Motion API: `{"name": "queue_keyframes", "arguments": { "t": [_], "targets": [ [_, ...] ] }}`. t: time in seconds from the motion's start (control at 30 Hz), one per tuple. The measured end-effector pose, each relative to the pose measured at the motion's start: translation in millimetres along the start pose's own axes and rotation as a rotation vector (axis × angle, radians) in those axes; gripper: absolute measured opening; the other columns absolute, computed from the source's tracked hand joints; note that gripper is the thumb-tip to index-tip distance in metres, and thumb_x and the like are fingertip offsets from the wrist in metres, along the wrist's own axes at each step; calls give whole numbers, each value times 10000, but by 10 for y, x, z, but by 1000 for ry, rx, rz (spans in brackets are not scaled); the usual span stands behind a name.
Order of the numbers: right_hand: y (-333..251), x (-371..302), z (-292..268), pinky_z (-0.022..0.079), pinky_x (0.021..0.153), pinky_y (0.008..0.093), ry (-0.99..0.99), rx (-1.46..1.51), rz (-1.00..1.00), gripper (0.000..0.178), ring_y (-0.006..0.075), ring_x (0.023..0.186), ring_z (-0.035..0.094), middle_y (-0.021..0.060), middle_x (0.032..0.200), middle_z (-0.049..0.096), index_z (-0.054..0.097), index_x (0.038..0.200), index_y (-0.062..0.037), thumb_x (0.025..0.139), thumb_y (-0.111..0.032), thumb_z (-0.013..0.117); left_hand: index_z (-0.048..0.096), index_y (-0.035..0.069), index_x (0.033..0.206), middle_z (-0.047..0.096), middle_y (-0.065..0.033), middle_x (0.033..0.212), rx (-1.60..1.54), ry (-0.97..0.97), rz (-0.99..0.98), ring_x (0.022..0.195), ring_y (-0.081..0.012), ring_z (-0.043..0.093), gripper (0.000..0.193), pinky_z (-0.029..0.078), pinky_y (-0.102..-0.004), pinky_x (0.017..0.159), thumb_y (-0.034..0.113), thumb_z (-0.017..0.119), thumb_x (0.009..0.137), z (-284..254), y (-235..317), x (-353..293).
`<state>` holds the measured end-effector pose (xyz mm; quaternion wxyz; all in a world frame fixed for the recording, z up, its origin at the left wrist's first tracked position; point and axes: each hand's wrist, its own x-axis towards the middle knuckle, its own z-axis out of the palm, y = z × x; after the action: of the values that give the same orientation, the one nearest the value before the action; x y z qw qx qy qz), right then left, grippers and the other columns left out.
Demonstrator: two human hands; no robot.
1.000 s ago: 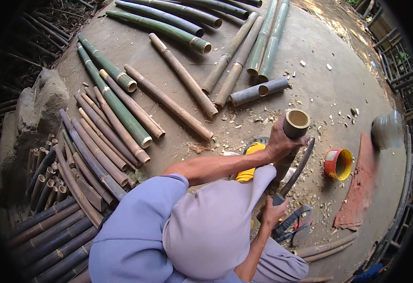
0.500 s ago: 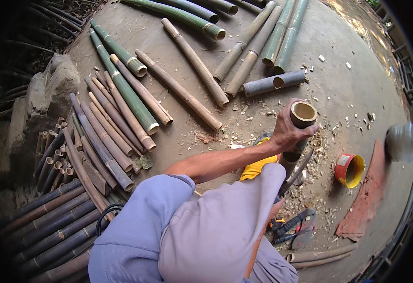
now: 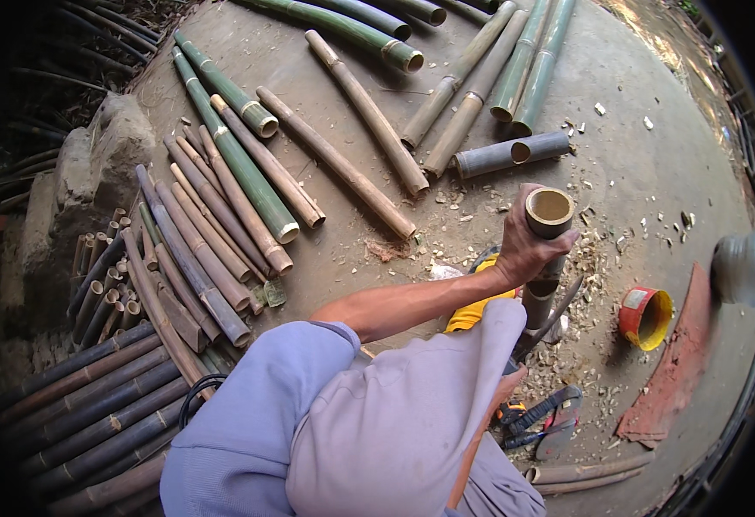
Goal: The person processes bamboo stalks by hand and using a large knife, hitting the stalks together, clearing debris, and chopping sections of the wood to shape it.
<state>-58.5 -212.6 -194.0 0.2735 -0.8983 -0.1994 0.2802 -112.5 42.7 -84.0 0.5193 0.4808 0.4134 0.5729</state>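
Left hand (image 3: 524, 246) clenched round upright bamboo tube (image 3: 548, 226), red-yellow cup (image 3: 646, 317) nearby.

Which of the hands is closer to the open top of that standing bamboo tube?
Left. The left hand grips the upright bamboo tube just below its open top. The right hand is lower, near the tube's foot, mostly hidden by the shirt.

a bare concrete floor (image 3: 653, 172) carries everything. long bamboo poles (image 3: 239, 172) lie fanned across the upper left and top of the frame, wood chips (image 3: 584, 258) scatter at centre right, and a red and yellow cup (image 3: 644, 317) lies at right.
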Motion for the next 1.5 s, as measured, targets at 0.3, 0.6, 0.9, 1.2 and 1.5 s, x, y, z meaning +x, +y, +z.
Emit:
{"name": "queue_keyframes", "arguments": {
  "t": [0.3,0.6,0.9,1.2,1.5],
  "targets": [
    [-170,-48,8,446,741,443,52,24,39,572,370,786,553,248,933,541,368,1196,15,693,-120,605,453,30,1065,547,-102,893,32,-39,125,813,-220,578,591,484,-340,765,222,795,622,112,-13,-90],
    [53,63,39,439,758,452,87,-34,-4,544,378,801,542,251,930,524,394,1135,39,675,-125,633,440,31,1068,541,-108,884,19,-60,135,798,-225,572,604,484,-350,752,237,793,622,136,-10,-75],
    [-112,-44,14,461,677,433,60,35,19,530,339,697,555,224,867,534,376,1132,13,688,-114,637,459,35,1043,542,-83,884,6,-49,97,810,-191,570,571,485,-323,756,222,802,627,32,1,-67],
    [9,0,27,436,791,437,40,10,-27,522,364,838,552,237,923,538,413,1128,41,684,-117,637,474,29,1003,532,-65,885,-53,-62,86,798,-152,546,491,475,-289,731,159,774,637,18,-30,-20],
    [-347,-64,-182,482,692,451,59,185,-110,440,396,792,624,217,870,611,429,1135,-18,794,-173,659,479,-35,1068,596,-164,882,-288,-122,-125,771,-257,635,363,537,-385,726,120,613,768,-146,-292,69]
  ]
}}
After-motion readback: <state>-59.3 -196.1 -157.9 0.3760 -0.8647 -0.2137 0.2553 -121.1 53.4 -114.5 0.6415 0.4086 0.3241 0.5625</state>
